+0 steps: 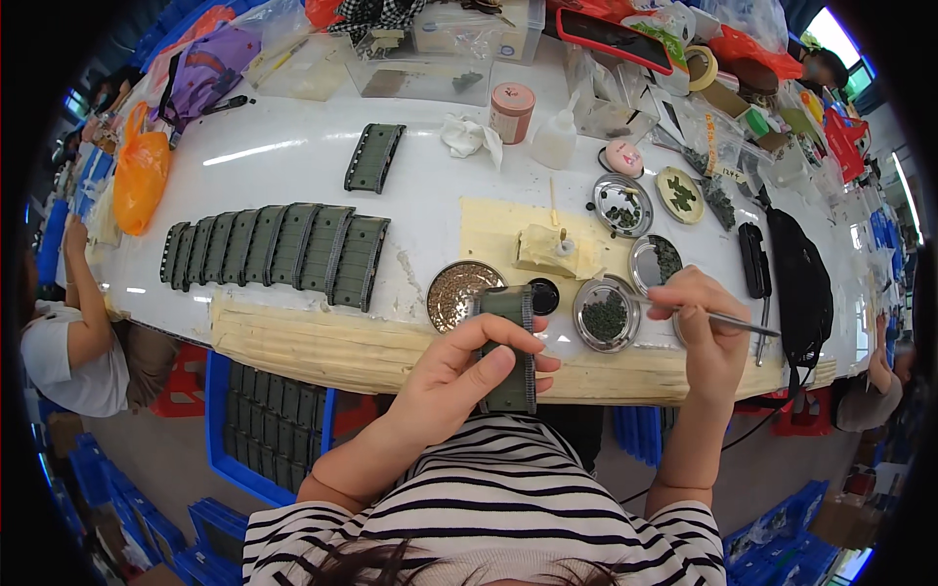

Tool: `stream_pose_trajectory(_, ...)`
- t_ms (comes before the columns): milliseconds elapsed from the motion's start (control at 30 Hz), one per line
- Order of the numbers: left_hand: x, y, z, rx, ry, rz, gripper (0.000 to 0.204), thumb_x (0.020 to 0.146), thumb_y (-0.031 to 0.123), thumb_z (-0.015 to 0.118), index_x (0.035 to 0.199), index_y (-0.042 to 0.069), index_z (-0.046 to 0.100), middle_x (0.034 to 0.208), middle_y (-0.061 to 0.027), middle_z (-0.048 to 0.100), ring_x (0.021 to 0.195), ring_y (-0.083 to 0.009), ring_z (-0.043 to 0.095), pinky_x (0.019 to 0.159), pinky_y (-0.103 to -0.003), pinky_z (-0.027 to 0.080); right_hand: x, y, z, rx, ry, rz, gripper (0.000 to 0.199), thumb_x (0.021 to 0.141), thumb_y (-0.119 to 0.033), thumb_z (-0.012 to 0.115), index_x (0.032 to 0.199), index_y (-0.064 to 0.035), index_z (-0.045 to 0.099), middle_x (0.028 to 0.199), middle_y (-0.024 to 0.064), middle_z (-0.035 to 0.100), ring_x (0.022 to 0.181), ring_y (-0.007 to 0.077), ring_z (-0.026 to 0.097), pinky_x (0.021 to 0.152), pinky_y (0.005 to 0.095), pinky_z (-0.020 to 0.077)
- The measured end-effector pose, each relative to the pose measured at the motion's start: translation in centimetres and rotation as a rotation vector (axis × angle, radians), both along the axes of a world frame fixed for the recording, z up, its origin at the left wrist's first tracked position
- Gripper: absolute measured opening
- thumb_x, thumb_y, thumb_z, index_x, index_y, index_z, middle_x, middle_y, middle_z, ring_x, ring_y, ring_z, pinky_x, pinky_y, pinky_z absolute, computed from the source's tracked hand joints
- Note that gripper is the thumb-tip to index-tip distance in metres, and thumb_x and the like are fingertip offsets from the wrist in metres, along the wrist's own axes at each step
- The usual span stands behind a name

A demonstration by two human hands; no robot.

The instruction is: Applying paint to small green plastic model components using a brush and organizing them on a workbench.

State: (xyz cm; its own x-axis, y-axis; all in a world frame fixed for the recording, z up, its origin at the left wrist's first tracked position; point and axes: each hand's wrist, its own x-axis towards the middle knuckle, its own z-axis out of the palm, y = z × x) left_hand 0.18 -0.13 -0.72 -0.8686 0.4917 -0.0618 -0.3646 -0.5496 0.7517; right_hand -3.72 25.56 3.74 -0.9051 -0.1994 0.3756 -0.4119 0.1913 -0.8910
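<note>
Over the white surface point(293, 151), the left hand point(459, 371) is gripping a dark green ribbed rectangular plastic part point(510, 347). The right hand point(708, 327) is pinching thin metal tweezers point(747, 325) beside a round metal dish of green pieces point(606, 314).

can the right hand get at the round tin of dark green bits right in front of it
Probably yes: the right hand sits just right of the round tin, its thin metal tool pointing away, and nothing lies between them. The left hand holds a green strip off to the side.

Both bare forearms rise from the lower edge, elbows bent. The left hand point(467, 369) curls, fingers point(508, 332) and thumb clamped around a flat strip. The right hand point(705, 337) is raised, fingers point(684, 293) pinched around a thin metal tool.
</note>
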Motion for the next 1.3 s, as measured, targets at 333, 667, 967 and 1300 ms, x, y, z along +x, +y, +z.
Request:
stream_pose_trajectory(333, -0.6, 0.9, -0.6, 0.056, -0.032, -0.066, 0.031, 0.103, 0.029, 0.037, 0.094, 0.001, 0.047, 0.119, -0.0122, 0.052, 0.098, -0.0183, 0.062, 0.086, -0.032, 0.054, 1.7, -6.3, 0.2, 0.105, 0.078, 0.181, 0.017, 0.081, -0.011, 0.058, 0.083, 0.0019, 0.07, 0.068, 0.0076, 0.065, 0.063, 0.0189, 0.055, 0.062, 0.0312, 0.0429)
stream_pose_trajectory(667, -0.9, -0.3, -0.6, -0.003, -0.009, -0.135, 0.041, 0.103, 0.034, 0.032, 0.079, 0.004, 0.043, 0.091, -0.0153, 0.062, 0.089, -0.0206, 0.065, 0.08, -0.031, 0.056, 0.9, -6.1, 0.2, 0.092, 0.172, 0.314, 0.022, 0.073, -0.012, 0.075, 0.093, -0.0031, 0.071, 0.07, 0.0038, 0.065, 0.064, 0.018, 0.06, 0.06, 0.0276, 0.0431)
stream_pose_trajectory(967, -0.8, -0.5, -0.9, 0.019, -0.006, -0.186, 0.041, 0.103, 0.036, 0.03, 0.085, 0.003, 0.046, 0.092, -0.0142, 0.06, 0.091, -0.021, 0.065, 0.079, -0.032, 0.057, 0.8, -6.2, -0.4, 0.077, 0.129, 0.352, 0.023, 0.072, -0.011, 0.074, 0.093, -0.0038, 0.071, 0.07, 0.0041, 0.064, 0.065, 0.0183, 0.059, 0.06, 0.0274, 0.0428)
stream_pose_trajectory(1300, -0.8, -0.5, 0.4, -0.136, 0.018, 0.065, 0.05, 0.094, 0.005, 0.055, 0.14, 0.006, 0.036, 0.114, -0.0116, 0.059, 0.096, -0.0151, 0.062, 0.082, -0.028, 0.052, 1.8, -5.4, 0.0, 0.536, 0.662, 0.052, 0.033, 0.076, -0.037, 0.069, 0.095, -0.0106, 0.071, 0.084, -0.0005, 0.066, 0.069, 0.0165, 0.056, 0.061, 0.027, 0.0444)
